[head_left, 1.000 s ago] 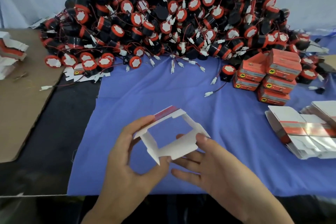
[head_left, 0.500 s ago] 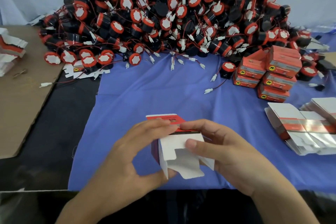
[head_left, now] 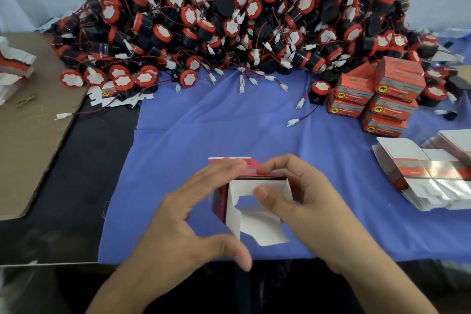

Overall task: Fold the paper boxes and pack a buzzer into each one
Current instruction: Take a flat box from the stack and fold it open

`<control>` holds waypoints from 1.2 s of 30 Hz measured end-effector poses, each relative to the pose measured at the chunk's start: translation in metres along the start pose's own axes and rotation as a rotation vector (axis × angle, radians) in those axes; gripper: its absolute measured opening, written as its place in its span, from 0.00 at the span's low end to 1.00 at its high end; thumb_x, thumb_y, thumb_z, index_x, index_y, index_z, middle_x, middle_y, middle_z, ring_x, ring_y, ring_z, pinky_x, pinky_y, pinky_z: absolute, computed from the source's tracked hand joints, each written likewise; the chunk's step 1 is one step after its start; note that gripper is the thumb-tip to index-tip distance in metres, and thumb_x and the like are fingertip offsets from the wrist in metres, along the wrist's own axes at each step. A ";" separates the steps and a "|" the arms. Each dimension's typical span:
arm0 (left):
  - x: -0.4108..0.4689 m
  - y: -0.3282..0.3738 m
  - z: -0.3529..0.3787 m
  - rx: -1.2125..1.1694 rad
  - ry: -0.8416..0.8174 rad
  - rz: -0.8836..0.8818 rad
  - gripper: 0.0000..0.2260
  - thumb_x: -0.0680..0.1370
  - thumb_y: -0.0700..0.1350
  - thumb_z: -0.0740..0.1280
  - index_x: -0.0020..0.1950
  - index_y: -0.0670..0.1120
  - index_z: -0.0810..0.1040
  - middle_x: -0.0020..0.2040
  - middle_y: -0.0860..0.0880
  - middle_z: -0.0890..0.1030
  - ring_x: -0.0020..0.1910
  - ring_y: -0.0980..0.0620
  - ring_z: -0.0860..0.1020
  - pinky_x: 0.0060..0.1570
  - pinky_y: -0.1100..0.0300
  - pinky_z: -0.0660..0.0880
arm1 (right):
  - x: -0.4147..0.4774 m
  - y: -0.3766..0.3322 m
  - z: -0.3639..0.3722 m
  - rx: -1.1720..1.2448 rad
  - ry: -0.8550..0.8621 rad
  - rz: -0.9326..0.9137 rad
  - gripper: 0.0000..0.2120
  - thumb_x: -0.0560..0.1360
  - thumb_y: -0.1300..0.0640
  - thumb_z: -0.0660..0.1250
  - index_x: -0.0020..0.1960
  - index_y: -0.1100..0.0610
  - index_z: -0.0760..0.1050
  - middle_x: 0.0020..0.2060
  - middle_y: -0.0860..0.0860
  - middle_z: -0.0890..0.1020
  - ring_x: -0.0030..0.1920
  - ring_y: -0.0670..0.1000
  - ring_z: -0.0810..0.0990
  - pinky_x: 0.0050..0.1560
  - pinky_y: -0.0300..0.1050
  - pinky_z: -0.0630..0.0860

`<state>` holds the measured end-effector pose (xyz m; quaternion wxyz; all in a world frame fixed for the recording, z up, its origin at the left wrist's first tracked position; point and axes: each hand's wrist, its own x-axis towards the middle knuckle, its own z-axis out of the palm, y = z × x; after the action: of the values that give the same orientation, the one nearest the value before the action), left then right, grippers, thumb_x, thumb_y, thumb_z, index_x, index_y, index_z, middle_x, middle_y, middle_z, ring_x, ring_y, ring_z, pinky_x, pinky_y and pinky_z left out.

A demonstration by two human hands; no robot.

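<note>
While a heap of round black-and-red buzzers [head_left: 242, 20] crowds the bench's far edge, with stacked red packed cartons [head_left: 382, 99] towards its right, your half-folded red-and-white paper box [head_left: 254, 214] sits near the front edge. Your left hand [head_left: 183, 224] lays near-straight fingers on its top. Your right hand [head_left: 305, 201] pinches it, thumb on the white flap (the box's underside is hidden).

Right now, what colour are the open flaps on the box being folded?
White, unprinted flaps; the paper box is red outside. Head view.
</note>
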<state>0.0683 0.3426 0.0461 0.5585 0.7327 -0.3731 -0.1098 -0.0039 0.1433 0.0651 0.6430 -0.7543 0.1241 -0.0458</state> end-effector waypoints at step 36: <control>0.003 0.018 0.037 -0.308 0.538 -0.105 0.12 0.79 0.57 0.71 0.61 0.60 0.83 0.60 0.56 0.84 0.61 0.54 0.82 0.52 0.64 0.80 | -0.020 0.010 0.015 0.241 0.047 -0.249 0.13 0.73 0.53 0.76 0.49 0.58 0.74 0.51 0.48 0.85 0.48 0.50 0.82 0.47 0.44 0.79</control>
<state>0.0409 0.3115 0.0502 0.7350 0.6607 -0.1524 0.0042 -0.0209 0.1612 0.0545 0.7152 -0.6799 0.0384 -0.1572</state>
